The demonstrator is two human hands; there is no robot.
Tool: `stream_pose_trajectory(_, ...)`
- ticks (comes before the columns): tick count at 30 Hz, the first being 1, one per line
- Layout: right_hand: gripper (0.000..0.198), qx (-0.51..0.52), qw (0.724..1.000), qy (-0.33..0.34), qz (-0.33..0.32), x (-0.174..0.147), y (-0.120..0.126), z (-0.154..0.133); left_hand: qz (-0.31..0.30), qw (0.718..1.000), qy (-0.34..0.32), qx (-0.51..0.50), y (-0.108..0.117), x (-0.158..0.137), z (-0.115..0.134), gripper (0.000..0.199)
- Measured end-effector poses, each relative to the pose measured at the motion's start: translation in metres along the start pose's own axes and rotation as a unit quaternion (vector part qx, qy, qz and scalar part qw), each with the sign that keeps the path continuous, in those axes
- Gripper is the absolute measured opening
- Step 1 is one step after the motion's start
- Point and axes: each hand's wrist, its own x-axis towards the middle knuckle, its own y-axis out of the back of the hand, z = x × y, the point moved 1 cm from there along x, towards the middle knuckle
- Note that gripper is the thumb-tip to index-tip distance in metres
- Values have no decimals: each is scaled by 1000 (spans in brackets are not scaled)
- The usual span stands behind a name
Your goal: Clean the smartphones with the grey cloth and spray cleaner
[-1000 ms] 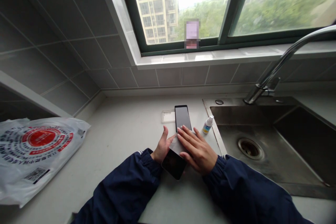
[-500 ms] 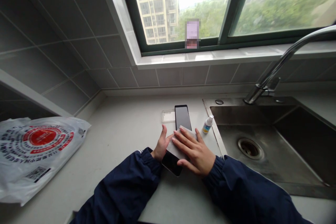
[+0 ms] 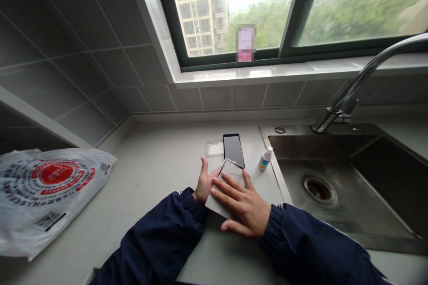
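My left hand (image 3: 202,187) cradles a smartphone (image 3: 231,165) from below, its thumb stuck out and its other fingers mostly hidden beneath. Over the phone's face lies a light grey cloth (image 3: 216,204) with a zigzag edge, covering all but the far end. My right hand (image 3: 249,207) rests flat on the cloth with fingers spread, pressing it against the phone. Just beyond, a second dark-screened smartphone (image 3: 233,149) lies on the counter, beside a clear phone case (image 3: 214,148). A small white spray bottle (image 3: 265,159) stands to the right, by the sink's edge.
A steel sink (image 3: 334,153) with a curved chrome faucet (image 3: 354,80) occupies the right side. On the left, a white plastic bag (image 3: 55,187) with red and black print lies on the pale counter (image 3: 157,164). A tiled wall and window rise behind.
My right hand and the cloth have slid down toward me along the phone. The phone's near end is now covered and its far edge shows. My left hand has barely moved.
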Motion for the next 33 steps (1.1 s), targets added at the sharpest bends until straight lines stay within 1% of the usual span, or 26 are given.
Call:
stream_pose_trajectory(7,80,31,999,28,-7,0,1,-12,18,1000,-11,-15,3,-3,1,109)
stream_pose_trajectory(13,78,59,998,25,-7,1,2,-18,65,998,-24,-11,-5,-4,4,106)
stream_pose_trajectory(15,78,64,998,26,-5,1,2,-19,72,997,-27,-8,-7,-5,5,106)
stream_pose_trajectory(18,74,58,998,25,-4,1,2,-20,68,997,-28,-8,-8,-5,5,107)
stream_pose_trajectory(23,64,43,999,16,-2,1,0,-19,47,998,-36,-17,-2,-3,5,105)
stream_pose_trajectory(29,65,13,1000,1,4,1,-1,-13,37,998,-40,-20,1,-3,2,100)
stream_pose_trajectory(33,65,-23,999,-23,10,1,1,-1,22,999,-17,-31,-1,-2,-3,103)
